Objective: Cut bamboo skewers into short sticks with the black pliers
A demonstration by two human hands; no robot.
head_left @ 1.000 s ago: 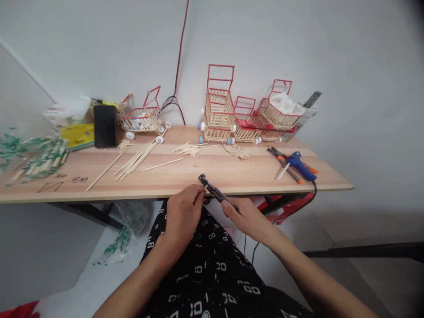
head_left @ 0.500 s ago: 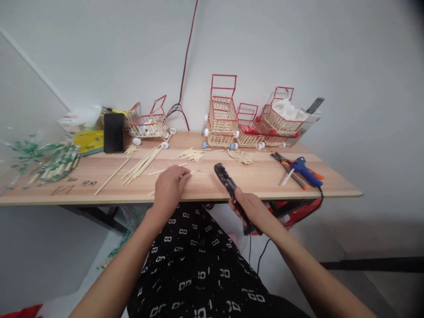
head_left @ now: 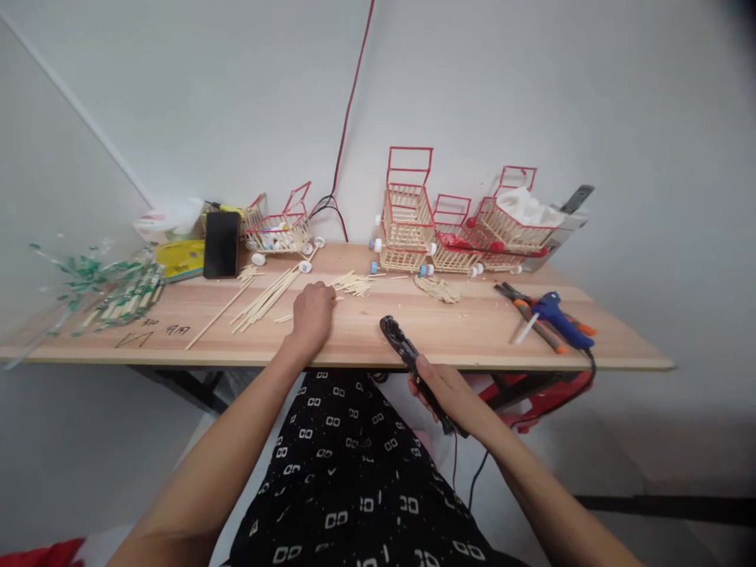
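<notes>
My left hand (head_left: pixel 313 315) is low over the table, its fingers curled and mostly hidden beneath it; what they hold, if anything, I cannot make out. It is right beside a loose pile of short wooden sticks (head_left: pixel 354 284). A thin stick (head_left: pixel 284 319) shows at the hand's left side. My right hand (head_left: pixel 446 391) is closed around the handles of black pliers (head_left: pixel 407 350), whose head points up and left over the table's front edge. Long wooden sticks (head_left: pixel 265 299) lie fanned out left of my left hand.
Small stick-built carts (head_left: pixel 407 224) with red handles stand along the wall. A phone (head_left: pixel 222 244), a yellow packet (head_left: pixel 180 260) and green-wrapped stick bundles (head_left: pixel 133 299) are at left. A blue glue gun (head_left: pixel 555 315) and orange-handled pliers (head_left: pixel 540 324) lie at right.
My left hand has moved toward the pile of short sticks, its fingers turning down out of sight. My right hand still holds the pliers. The view has shifted slightly.
</notes>
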